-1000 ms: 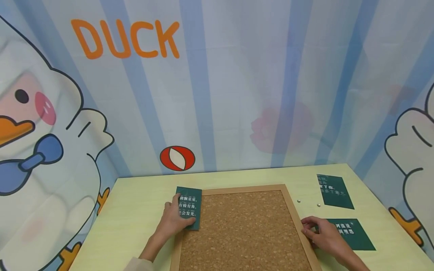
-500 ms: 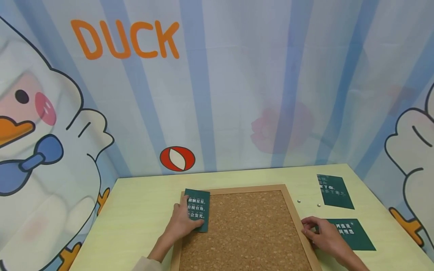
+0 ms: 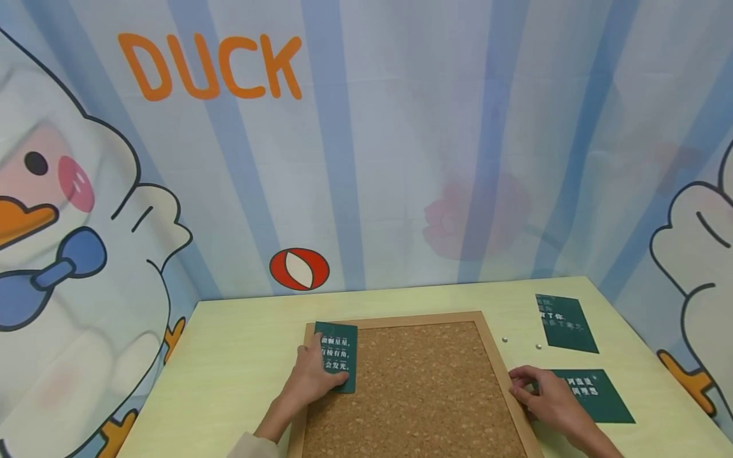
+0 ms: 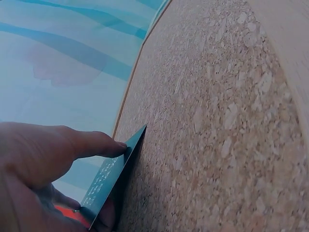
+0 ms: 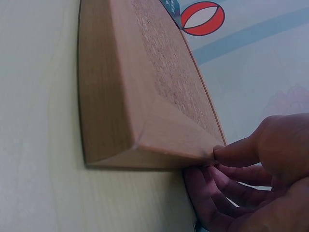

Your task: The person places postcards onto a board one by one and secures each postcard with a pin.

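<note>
A dark green card with white Chinese characters is pinched in my left hand; its thumb lies along the lower edge and its fingers are at the upper left. The card overlaps the upper left corner of a wood-framed cork board. In the left wrist view the card is tilted, one corner close to the cork, with a fingertip showing behind it. My right hand grips the right side of the frame. Seen from the right wrist, its thumb is at the frame's top edge, other fingers curled below.
Another green card lies partly behind my right hand. A further green card is at the back right of the pale table. Two small silvery round bits, one of them this piece, lie between board and cards. A printed curtain stands behind.
My left hand has carried the card to the right and slightly nearer, further onto the board's upper left corner. The right hand has stayed at the frame.
</note>
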`<state>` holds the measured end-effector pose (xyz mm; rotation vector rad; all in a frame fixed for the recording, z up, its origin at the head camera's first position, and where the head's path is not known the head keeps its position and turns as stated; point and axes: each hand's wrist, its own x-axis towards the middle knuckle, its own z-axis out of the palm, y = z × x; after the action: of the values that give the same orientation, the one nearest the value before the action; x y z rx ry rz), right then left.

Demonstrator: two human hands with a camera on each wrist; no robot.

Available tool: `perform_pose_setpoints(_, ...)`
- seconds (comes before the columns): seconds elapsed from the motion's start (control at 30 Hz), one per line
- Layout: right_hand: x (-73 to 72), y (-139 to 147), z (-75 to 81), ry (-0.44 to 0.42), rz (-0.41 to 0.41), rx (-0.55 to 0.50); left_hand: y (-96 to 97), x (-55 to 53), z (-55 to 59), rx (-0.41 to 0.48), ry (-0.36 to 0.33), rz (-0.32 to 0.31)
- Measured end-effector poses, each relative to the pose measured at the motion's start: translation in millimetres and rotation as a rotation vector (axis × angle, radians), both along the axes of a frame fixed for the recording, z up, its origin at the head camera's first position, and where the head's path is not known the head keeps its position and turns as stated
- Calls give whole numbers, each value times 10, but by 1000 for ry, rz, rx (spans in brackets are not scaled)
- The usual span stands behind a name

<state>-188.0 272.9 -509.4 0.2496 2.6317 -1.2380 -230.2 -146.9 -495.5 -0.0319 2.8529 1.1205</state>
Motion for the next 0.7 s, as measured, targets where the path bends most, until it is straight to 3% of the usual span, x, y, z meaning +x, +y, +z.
perform_pose_setpoints(0.4,7,-4,-2,8,-6,-4,28,26,32,-97,-25,-39)
perform_pose_setpoints(0.7,11,-10,11,6,-4,-2,61,62,68,-205,5,-62)
